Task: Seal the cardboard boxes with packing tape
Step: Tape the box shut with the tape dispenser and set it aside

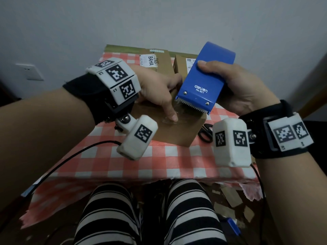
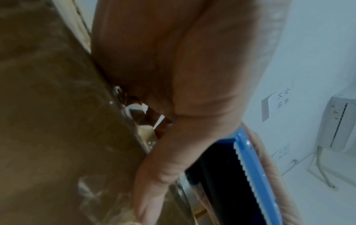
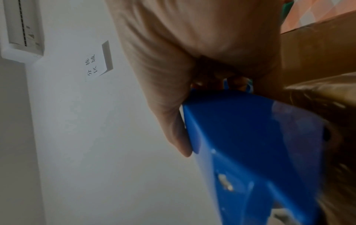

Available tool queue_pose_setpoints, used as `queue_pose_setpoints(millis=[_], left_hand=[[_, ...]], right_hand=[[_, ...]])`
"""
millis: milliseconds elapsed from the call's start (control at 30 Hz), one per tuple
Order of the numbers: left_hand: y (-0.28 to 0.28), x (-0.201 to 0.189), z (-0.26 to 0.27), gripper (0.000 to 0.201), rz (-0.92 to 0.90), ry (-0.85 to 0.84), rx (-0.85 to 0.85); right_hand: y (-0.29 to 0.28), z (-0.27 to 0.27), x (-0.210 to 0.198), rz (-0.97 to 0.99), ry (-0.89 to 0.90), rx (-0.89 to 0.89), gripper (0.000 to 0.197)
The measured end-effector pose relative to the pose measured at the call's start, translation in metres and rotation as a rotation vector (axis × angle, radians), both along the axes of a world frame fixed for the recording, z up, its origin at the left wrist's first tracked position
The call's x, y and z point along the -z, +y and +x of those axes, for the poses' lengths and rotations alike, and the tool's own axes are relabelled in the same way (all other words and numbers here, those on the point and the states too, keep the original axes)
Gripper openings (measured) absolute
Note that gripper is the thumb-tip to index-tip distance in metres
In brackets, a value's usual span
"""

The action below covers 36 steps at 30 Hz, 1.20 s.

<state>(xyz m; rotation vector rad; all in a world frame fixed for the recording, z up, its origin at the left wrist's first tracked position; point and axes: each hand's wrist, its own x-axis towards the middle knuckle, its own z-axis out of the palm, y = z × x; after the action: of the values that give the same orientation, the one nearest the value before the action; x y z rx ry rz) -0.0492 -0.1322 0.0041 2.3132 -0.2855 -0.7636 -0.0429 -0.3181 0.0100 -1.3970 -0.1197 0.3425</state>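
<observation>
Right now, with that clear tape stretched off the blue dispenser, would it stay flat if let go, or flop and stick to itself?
Probably flop: the clear tape already looks wrinkled where the left hand presses it onto the cardboard box. It seems thin and light, likely clinging to whatever it touches. The tape dispenser, gripped by the right hand, looks rigid.

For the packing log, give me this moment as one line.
step: taping near box | right hand: grips blue tape dispenser | left hand: thumb presses clear tape onto box top | scissors: idle beside box
</observation>
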Motion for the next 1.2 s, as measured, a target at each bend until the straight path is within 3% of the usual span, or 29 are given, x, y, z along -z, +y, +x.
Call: queue_pose_setpoints(millis=[200, 333, 667, 833, 1033, 1200], left_hand=[[-0.002, 0.000, -0.002, 0.103, 0.002, 0.009, -0.028], [-0.003, 0.000, -0.002, 0.094, -0.011, 0.030, -0.042], [-0.004, -0.003, -0.005, 0.094, 0.017, 0.013, -0.046], [-0.004, -0.001, -0.005, 0.087, -0.005, -0.003, -0.055], [-0.005, -0.004, -0.009, 0.102, 0.026, -0.045, -0.032], [-0.004, -0.003, -0.007, 0.091, 0.026, -0.033, -0.027]], right_hand=[[0.001, 0.002, 0.003, 0.011, 0.035, 0.020, 0.044], [0.001, 0.003, 0.002, 0.021, 0.024, 0.033, 0.034], [0.003, -0.002, -0.009, 0.111, 0.067, 0.083, 0.009], [0.007, -0.002, -0.014, 0.198, 0.099, 0.128, 0.009], [0.007, 0.001, -0.019, 0.238, 0.105, 0.169, 0.010], [0.006, 0.006, -0.018, 0.217, 0.116, 0.150, 0.009]])
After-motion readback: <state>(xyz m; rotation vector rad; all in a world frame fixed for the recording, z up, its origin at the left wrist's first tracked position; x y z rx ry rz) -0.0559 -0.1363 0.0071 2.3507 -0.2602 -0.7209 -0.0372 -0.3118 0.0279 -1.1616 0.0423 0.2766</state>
